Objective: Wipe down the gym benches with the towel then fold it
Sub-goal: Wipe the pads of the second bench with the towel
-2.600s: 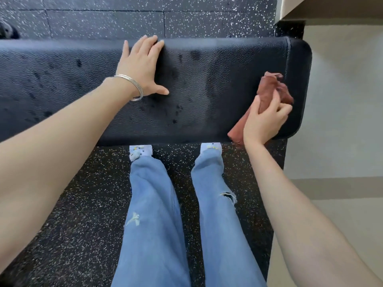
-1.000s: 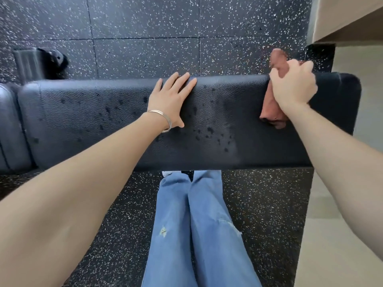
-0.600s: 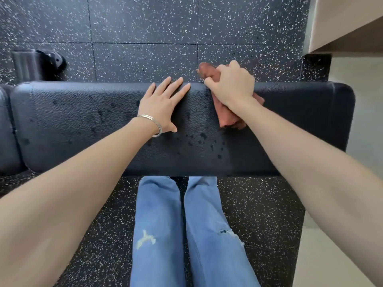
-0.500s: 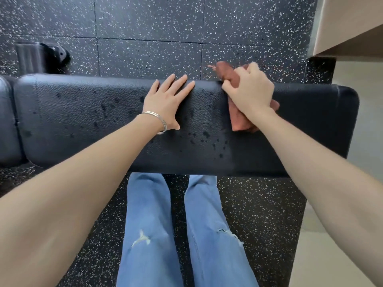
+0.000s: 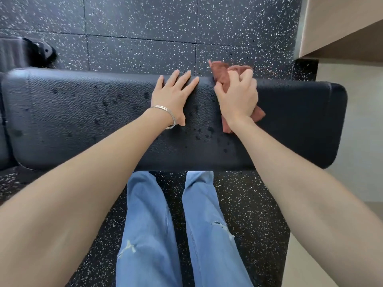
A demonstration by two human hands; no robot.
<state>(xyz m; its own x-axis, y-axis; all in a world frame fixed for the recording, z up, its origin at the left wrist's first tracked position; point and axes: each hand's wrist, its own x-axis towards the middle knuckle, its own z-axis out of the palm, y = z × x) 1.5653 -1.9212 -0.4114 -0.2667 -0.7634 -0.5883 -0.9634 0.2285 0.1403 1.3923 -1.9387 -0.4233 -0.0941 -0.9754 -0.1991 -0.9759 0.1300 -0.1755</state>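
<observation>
A black padded gym bench (image 5: 83, 121) runs across the view, speckled with dark wet drops on its left and middle. My left hand (image 5: 172, 96), with a silver bangle at the wrist, lies flat and open on the pad near its far edge. Just to its right, my right hand (image 5: 236, 98) is closed on a bunched reddish-brown towel (image 5: 220, 74) and presses it onto the pad. The towel sticks out past my fingers over the far edge and a corner shows below my wrist. The pad to the right of the towel looks dry.
Black speckled rubber floor tiles (image 5: 145, 38) surround the bench. A second black pad (image 5: 3, 131) adjoins at the far left, with a dark piece of equipment (image 5: 31, 52) behind it. A beige wall or ledge (image 5: 342, 27) and pale floor lie to the right. My legs in blue jeans (image 5: 165, 224) stand below the bench.
My right hand has swept the towel from the bench's right end leftward to beside my left hand, with a small back-and-forth. The left hand has stayed flat on the pad.
</observation>
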